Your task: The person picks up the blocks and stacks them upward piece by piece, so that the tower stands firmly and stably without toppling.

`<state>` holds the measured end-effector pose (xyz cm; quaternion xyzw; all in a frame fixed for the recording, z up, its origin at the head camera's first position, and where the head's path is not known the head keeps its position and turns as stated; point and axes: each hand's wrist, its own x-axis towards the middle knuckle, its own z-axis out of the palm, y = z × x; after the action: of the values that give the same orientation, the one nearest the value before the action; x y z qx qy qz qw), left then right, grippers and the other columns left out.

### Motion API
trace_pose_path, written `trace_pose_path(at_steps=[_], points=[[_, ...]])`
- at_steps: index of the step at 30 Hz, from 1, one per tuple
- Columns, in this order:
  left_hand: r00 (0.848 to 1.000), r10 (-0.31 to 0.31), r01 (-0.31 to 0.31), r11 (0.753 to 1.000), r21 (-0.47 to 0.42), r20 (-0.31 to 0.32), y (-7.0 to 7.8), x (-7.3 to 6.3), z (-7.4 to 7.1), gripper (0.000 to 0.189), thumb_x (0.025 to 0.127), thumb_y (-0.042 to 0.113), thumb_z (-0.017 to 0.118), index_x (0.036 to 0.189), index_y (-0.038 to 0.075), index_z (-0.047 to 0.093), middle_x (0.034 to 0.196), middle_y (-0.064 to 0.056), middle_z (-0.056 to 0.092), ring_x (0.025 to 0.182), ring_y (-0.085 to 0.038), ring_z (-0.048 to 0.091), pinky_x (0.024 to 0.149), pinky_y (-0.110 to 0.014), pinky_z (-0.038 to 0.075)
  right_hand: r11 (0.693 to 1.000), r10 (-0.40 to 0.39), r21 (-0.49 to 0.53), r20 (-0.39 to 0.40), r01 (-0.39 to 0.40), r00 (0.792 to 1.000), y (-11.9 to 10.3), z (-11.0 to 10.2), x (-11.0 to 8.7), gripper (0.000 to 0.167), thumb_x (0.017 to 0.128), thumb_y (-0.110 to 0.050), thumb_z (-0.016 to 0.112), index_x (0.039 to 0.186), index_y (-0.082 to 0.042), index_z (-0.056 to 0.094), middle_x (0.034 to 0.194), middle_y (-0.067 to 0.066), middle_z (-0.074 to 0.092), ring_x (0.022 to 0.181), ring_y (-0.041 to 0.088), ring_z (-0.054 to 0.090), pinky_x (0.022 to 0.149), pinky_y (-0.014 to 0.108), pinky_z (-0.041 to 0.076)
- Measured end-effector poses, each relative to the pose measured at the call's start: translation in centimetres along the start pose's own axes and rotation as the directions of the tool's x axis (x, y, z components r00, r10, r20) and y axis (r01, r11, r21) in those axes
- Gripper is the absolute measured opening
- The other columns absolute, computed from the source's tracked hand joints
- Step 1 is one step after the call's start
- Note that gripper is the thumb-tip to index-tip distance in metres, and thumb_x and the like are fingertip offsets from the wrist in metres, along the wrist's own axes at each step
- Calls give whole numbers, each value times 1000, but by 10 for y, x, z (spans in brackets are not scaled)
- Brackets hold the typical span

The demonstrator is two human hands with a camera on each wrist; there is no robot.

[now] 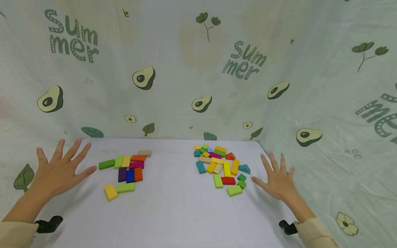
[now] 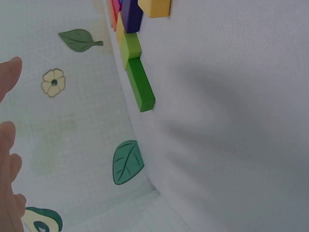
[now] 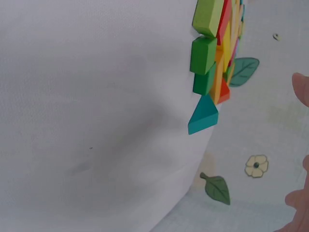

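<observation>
Left hand [image 1: 63, 170]: yours, raised over the table [image 1: 173, 213], fingers spread wide, holding nothing.

Left blocks [image 1: 130, 175]: a loose cluster on the table, most close together; the green block [image 1: 107, 164] lies at its left end, nearest your fingers. Risk: a low sweep of your thumb could knock that end askew.

Right blocks [image 1: 218, 168]: a denser cluster, well apart from the left one, the teal triangle [image 1: 244, 168] at its right edge. Risk: pinching one from the middle could drag its neighbours, since your fingertips would have little room between them.

Right hand [image 1: 277, 181]: yours, raised beside that cluster, fingers apart, grip empty. Risk: lowered carelessly, your thumb could nudge the triangle.
</observation>
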<state>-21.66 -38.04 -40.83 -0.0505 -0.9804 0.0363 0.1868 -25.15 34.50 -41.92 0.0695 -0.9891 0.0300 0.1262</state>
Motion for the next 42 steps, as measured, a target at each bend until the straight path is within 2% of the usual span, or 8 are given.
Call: trace_pose_path(at_steps=[8,16,24,29,34,42], points=[[1000,5,-5,1000,-6,6,-1,1,3,102,98,75,51,171,25,1,177,-17,-1,157,-54,-16,109,-83,-24,1000,6,1,-10,-6,1000,4,4,-1,106,93,-70,65,171,-17,17,174,28,13,151,70,9,107,94,4],[1000,12,-12,1000,7,19,1,3,-1,102,98,75,51,171,24,1,177,-18,-1,157,-55,-17,109,-82,-25,1000,-15,-5,2,15,1000,1,-1,1,105,94,-68,65,171,-16,16,174,28,13,152,68,9,109,93,5],[998,55,-55,998,-3,-19,4,6,-1,102,97,66,60,172,26,4,177,-19,5,158,-52,-16,109,-81,-25,999,-53,-7,-14,53,999,-12,-6,9,102,94,-61,69,171,-16,18,173,27,18,153,62,15,112,90,10],[995,82,-82,997,3,-57,8,9,0,104,94,63,66,172,26,7,176,-19,13,160,-51,-10,111,-79,-25,995,-96,11,-35,96,995,-20,-7,13,99,95,-55,72,170,-13,21,171,27,23,151,59,23,115,85,19],[994,102,-103,995,1,-50,14,14,1,103,95,66,63,172,26,8,177,-18,12,160,-51,-8,112,-78,-25,989,-143,13,-71,145,987,-31,-6,18,98,94,-51,75,169,-11,25,169,27,30,149,55,33,115,79,31],[988,141,-144,989,-42,-56,32,24,3,105,92,58,70,172,25,11,175,-19,19,160,-52,0,113,-77,-22,985,-155,72,-3,154,988,-59,-7,30,97,96,-53,74,171,-19,22,171,21,29,148,50,38,110,78,39]])
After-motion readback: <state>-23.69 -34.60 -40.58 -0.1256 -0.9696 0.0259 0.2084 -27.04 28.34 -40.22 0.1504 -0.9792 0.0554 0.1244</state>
